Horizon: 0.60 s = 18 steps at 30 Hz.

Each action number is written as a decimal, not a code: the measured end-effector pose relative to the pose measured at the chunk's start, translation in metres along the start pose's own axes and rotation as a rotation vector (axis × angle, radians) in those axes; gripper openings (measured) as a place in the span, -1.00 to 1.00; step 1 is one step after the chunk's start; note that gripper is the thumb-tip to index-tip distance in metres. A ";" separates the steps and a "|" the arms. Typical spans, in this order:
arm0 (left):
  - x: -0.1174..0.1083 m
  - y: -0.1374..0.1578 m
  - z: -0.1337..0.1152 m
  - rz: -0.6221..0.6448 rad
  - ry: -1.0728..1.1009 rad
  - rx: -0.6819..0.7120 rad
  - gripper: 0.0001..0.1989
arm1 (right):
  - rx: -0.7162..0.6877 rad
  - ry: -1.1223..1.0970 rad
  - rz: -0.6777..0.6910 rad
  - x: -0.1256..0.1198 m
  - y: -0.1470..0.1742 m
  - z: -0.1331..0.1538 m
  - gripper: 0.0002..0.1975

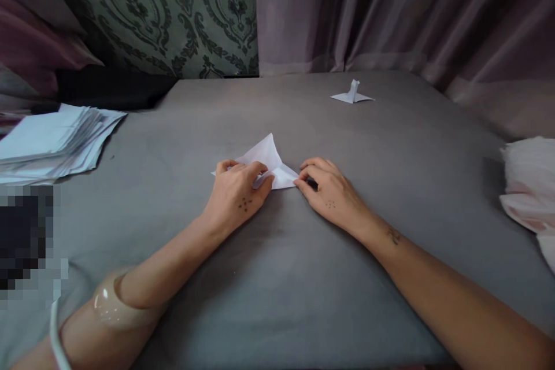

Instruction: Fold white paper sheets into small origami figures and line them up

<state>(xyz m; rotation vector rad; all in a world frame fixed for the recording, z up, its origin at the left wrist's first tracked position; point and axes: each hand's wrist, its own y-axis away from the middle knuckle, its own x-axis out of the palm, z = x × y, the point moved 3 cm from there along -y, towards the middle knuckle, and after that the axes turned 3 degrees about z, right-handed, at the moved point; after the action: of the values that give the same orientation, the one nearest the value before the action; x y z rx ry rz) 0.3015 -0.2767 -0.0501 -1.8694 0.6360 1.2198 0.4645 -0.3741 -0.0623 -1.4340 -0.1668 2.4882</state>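
A partly folded white paper [267,161] lies on the grey cloth surface [277,277] in the middle. My left hand [236,191] rests flat on its left part, fingers pressing the fold. My right hand [329,188] pinches the paper's right corner with its fingertips. A raised triangular flap points away from me between the hands.
A finished folded paper figure [352,94] stands at the far side. A stack of white sheets [52,139] lies at the left edge. White and pink fabric [531,191] sits at the right edge. Curtains and a patterned wall close the back.
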 end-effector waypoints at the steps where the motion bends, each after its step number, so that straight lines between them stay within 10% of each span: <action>1: -0.001 -0.001 -0.001 0.021 0.020 -0.010 -0.80 | -0.004 -0.009 0.004 0.000 0.000 -0.001 -0.91; 18: 0.003 0.000 -0.006 0.113 0.103 0.050 -0.85 | 0.073 -0.265 0.039 -0.008 -0.001 -0.016 -0.81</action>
<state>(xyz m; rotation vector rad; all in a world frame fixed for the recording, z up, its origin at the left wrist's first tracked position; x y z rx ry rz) 0.3059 -0.2815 -0.0519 -1.8854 0.8308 1.1735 0.4824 -0.3761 -0.0633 -1.0854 -0.0978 2.6784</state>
